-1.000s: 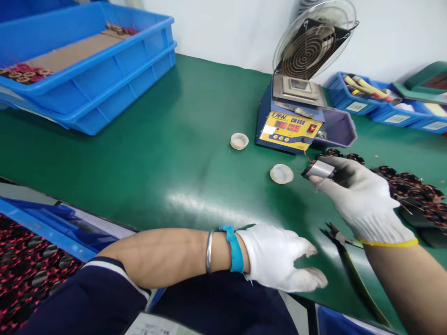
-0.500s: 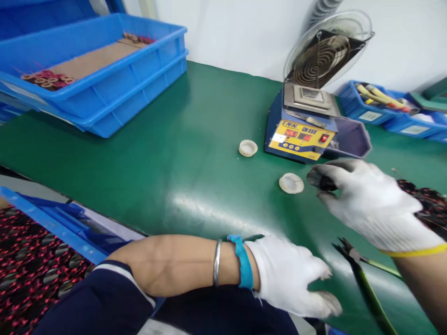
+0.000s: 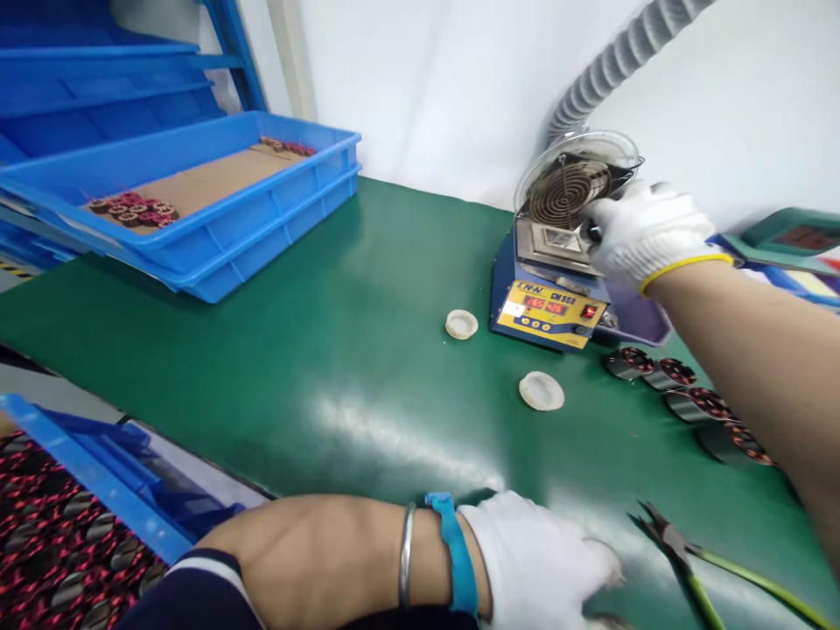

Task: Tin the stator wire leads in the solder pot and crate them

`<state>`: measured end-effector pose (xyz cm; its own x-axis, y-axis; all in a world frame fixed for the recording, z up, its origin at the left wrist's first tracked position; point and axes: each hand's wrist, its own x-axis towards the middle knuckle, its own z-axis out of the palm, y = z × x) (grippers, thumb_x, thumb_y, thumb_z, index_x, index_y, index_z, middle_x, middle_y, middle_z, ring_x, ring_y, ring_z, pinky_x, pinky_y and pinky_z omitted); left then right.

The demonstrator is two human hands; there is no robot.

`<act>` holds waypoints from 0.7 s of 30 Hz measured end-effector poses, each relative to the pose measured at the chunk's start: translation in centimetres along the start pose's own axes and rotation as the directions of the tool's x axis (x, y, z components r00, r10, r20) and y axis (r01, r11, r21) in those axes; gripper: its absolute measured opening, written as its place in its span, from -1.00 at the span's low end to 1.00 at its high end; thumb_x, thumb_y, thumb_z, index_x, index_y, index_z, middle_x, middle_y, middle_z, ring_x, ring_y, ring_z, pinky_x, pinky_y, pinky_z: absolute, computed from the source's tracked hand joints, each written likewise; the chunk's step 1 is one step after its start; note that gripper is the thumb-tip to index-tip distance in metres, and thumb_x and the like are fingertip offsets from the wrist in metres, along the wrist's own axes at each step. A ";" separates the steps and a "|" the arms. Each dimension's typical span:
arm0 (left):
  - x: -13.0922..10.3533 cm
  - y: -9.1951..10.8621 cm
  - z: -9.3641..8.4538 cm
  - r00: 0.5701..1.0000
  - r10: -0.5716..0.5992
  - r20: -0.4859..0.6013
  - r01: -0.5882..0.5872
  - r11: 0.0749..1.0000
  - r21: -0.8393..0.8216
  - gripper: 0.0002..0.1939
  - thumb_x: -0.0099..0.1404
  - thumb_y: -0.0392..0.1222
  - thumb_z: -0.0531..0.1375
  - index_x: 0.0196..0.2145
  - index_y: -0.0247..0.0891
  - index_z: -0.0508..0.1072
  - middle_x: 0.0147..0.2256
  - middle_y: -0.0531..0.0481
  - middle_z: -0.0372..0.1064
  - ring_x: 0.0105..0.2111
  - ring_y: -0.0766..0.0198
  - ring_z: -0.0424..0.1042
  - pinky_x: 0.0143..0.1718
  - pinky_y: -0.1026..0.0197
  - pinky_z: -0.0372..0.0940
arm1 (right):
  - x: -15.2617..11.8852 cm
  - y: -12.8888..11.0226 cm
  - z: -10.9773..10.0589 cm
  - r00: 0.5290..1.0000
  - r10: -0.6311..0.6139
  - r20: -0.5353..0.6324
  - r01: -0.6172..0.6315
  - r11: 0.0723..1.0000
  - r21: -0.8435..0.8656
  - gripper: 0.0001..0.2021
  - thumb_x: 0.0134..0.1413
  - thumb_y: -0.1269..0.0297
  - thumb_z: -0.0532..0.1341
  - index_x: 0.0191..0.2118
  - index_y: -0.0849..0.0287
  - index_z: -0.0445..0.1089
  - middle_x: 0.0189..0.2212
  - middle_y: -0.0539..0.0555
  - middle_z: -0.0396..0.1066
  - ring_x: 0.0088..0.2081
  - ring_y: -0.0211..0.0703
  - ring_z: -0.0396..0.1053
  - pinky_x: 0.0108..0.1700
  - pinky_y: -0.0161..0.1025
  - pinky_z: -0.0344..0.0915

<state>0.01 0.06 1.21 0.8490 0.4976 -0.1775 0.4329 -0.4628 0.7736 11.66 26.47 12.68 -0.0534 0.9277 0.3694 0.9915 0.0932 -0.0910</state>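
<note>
My right hand (image 3: 649, 229), in a white glove, is above the right side of the blue and yellow heating unit (image 3: 548, 315). Its fingers are closed round a small dark part (image 3: 592, 231), mostly hidden and blurred. At the bottom, my gloved left hand (image 3: 548, 560) rests low over the green table with nothing visible in it; its fingertips run partly out of view. Green-handled cutters (image 3: 675, 542) lie open to its right. Two small white dishes, one (image 3: 461, 325) beside the unit and one (image 3: 542, 391) nearer me, sit on the table.
Several wound metal coils (image 3: 699, 404) stand under my right forearm. A large blue tray (image 3: 276, 210) with red-wired parts is at the back left. A blue bin (image 3: 98, 481) of such parts is at the lower left. Behind the unit, a fan (image 3: 564, 194) joins a grey hose (image 3: 623, 66).
My right hand has moved up and away from me, from beside the nearer dish to above the unit. The view has tilted up. My left hand's fingers have drawn closer together.
</note>
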 end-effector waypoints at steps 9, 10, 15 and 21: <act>0.3 -0.6 0.7 0.987 0.002 -0.159 0.002 1.000 0.030 -0.26 0.26 0.39 -0.18 0.01 -0.22 0.39 -0.20 -0.19 0.48 -0.26 -0.04 0.51 -0.43 0.13 0.29 | 0.7 0.9 -1.6 0.969 0.244 0.033 -0.237 0.961 -0.141 -0.12 -0.14 -0.39 -0.14 -0.21 0.35 0.54 -0.17 0.26 0.48 0.04 0.16 0.38 -0.32 -0.01 0.16; 0.3 -0.5 0.7 0.986 0.002 -0.165 0.004 0.999 0.036 -0.28 0.27 0.38 -0.18 -0.02 -0.23 0.41 -0.22 -0.19 0.48 -0.27 -0.04 0.51 -0.44 0.13 0.29 | 0.8 0.8 -1.6 0.958 0.283 0.035 -0.278 0.954 -0.107 -0.12 -0.17 -0.41 -0.11 -0.26 0.37 0.54 -0.24 0.26 0.49 0.00 0.14 0.41 -0.35 -0.04 0.15; 0.2 -0.4 0.2 0.990 -0.027 -0.139 0.031 0.999 0.028 -0.43 0.26 0.28 -0.05 -0.14 -0.23 0.46 -0.29 -0.18 0.49 -0.31 0.01 0.51 -0.45 0.15 0.30 | 1.0 0.0 -0.2 0.910 0.409 0.063 -0.412 0.911 0.035 -0.34 -0.04 -0.28 0.10 -0.41 0.37 0.49 -0.30 0.32 0.50 -0.08 0.04 0.45 -0.29 -0.04 0.22; -0.1 -0.4 0.2 0.973 -0.086 -0.214 0.096 0.995 0.035 -0.41 0.25 0.31 -0.06 -0.12 -0.20 0.45 -0.29 -0.16 0.49 -0.34 0.02 0.51 -0.44 0.14 0.31 | -0.1 1.4 -0.2 0.930 0.368 -0.016 -0.337 0.868 0.365 -0.53 -0.06 -0.15 0.21 -0.48 0.27 0.39 -0.41 0.23 0.47 -0.29 -0.09 0.46 -0.36 -0.09 0.25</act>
<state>-0.20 0.07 0.83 0.7238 0.6813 -0.1091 0.5229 -0.4385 0.7309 13.10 26.43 12.74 0.3170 0.8910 0.3251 0.8353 -0.1000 -0.5406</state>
